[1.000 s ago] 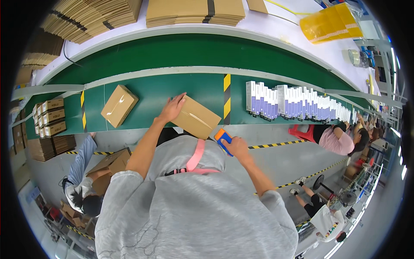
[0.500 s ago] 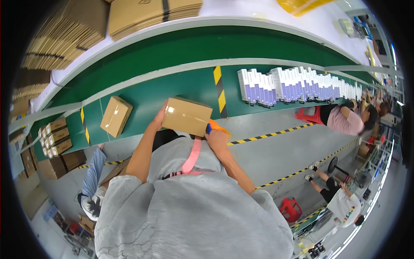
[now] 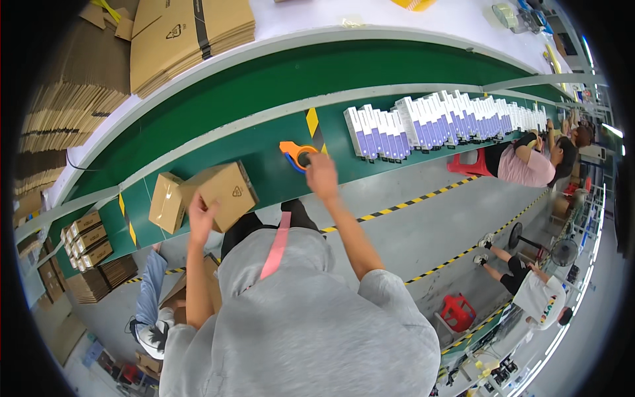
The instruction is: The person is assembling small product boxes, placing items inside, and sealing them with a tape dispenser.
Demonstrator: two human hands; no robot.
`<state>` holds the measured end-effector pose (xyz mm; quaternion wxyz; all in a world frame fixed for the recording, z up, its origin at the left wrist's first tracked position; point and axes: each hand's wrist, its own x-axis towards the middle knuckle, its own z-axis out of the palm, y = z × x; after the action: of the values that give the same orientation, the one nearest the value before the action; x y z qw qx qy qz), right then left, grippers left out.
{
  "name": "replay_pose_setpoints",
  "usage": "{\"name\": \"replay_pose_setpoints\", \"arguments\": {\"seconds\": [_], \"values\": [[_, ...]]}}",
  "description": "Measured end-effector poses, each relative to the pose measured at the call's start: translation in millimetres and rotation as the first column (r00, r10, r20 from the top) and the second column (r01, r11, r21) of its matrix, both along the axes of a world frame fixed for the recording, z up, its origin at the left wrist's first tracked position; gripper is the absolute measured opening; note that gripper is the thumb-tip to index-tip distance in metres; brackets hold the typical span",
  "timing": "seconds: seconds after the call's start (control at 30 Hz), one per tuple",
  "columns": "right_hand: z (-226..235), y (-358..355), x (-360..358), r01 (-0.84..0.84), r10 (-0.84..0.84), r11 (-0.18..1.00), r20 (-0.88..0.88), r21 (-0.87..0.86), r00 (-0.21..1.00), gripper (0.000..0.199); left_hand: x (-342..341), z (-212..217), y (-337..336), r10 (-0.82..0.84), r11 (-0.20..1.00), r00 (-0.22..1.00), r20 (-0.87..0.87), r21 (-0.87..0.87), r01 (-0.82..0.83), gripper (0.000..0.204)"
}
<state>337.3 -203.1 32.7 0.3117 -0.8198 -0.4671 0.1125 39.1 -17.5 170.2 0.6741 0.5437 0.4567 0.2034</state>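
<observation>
Over the long green worktop's [image 3: 272, 180] near edge, the left hand [image 3: 201, 217] grasps 1 brown cardboard box [image 3: 229, 194]; farther right, the right hand [image 3: 322, 175] is at an orange-and-blue tape dispenser [image 3: 289, 147], its grip I can't tell.

Brown rectangular cardboard box [image 3: 228, 193]: kinda askew, dark symbol on one side
Orange-and-blue plastic tape dispenser [image 3: 290, 147]: off to the box's right

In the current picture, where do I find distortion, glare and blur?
Head view: the white tabletop has a curved front edge, and the corners are dark; head view: a ceiling light looks overbright at right; head view: the right hand seems slightly blurred near the tape dispenser.
</observation>
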Motion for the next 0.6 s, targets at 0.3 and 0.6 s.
{"name": "replay_pose_setpoints", "arguments": {"seconds": [0.3, 0.6], "values": [[49, -102, 257, 0.781, -0.664, 0.591, 0.427, -0.204, 0.614, 0.112, -16, -93, -40, -0.269, 0.914, 0.887, -0.376, 0.192, 0.358, 0.024], [9, -117, 284, 0.800, -0.730, 0.570, 0.333, -0.185, 0.597, 0.130, -16, -116, -35, -0.258, 0.923, 0.892, -0.370, 0.178, 0.341, 0.028]]}}
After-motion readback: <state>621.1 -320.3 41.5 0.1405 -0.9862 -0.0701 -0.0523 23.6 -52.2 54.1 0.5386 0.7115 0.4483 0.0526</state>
